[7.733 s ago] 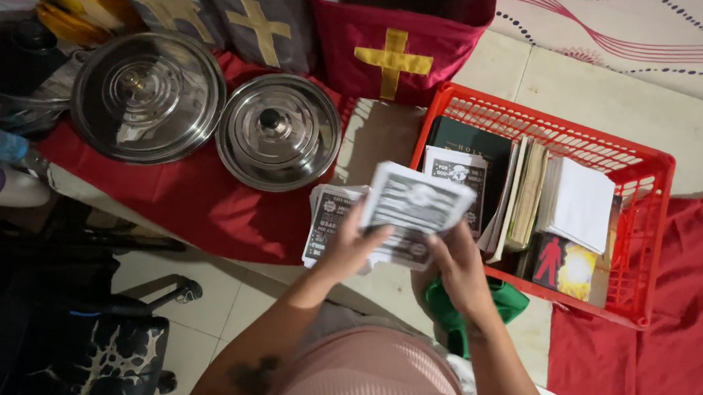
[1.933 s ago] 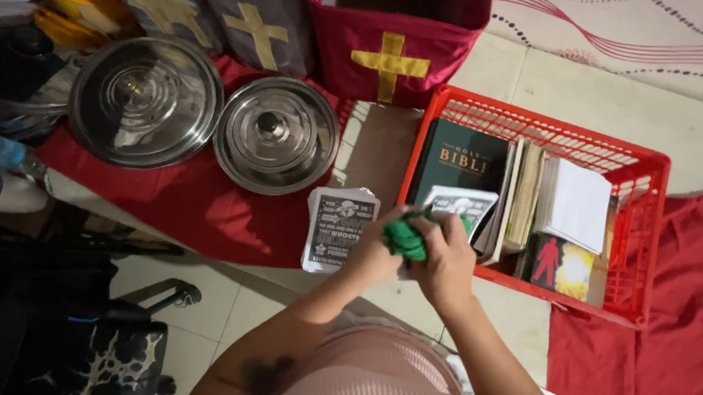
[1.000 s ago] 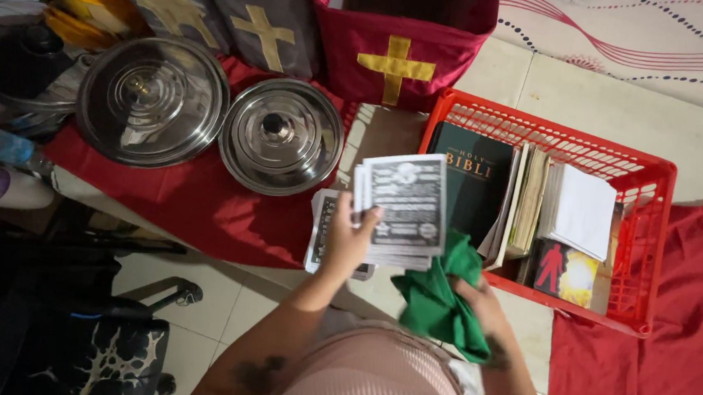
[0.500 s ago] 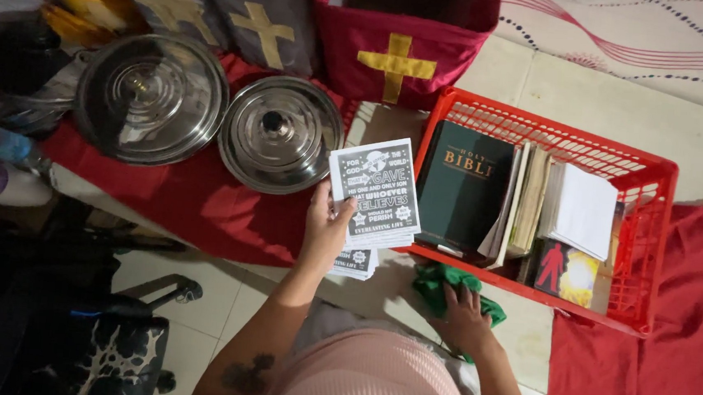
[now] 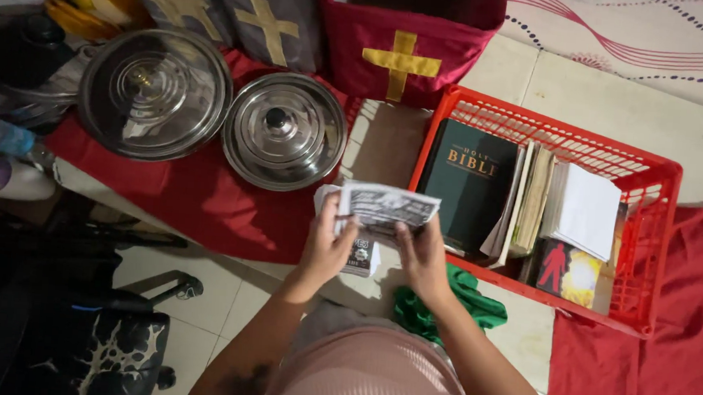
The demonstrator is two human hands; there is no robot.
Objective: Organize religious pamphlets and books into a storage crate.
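The stack of black-and-white leaflets (image 5: 385, 208) was held above the pale tabletop (image 5: 380, 142), just in front of the near left corner of the red plastic basket (image 5: 649, 243), with its long axis running left to right and tipped slightly, the right end a little lower; its printed face was tilted away from the camera so that mostly the top sheet's edge and a foreshortened strip of print showed. The left hand (image 5: 325, 245) pinched the stack's left end, thumb on the near side and fingers curled behind, closed firmly on the paper. The right hand (image 5: 422, 256) gripped the stack's right lower edge in the same way, fingers pressed together on the sheets, so both hands bore the stack between them. Beneath the hands a second, smaller pile of leaflets (image 5: 360, 256) lay flat on the tabletop, partly hidden by the left hand. A crumpled green cloth (image 5: 464, 300) lay at the table's near edge, just beside the right wrist and touching neither hand. Inside the basket a dark green book (image 5: 468, 181) lay flat at the left end, beside upright booklets (image 5: 529, 197). Two steel lidded pans (image 5: 283, 131) sat on a red cloth (image 5: 203, 204) to the left.
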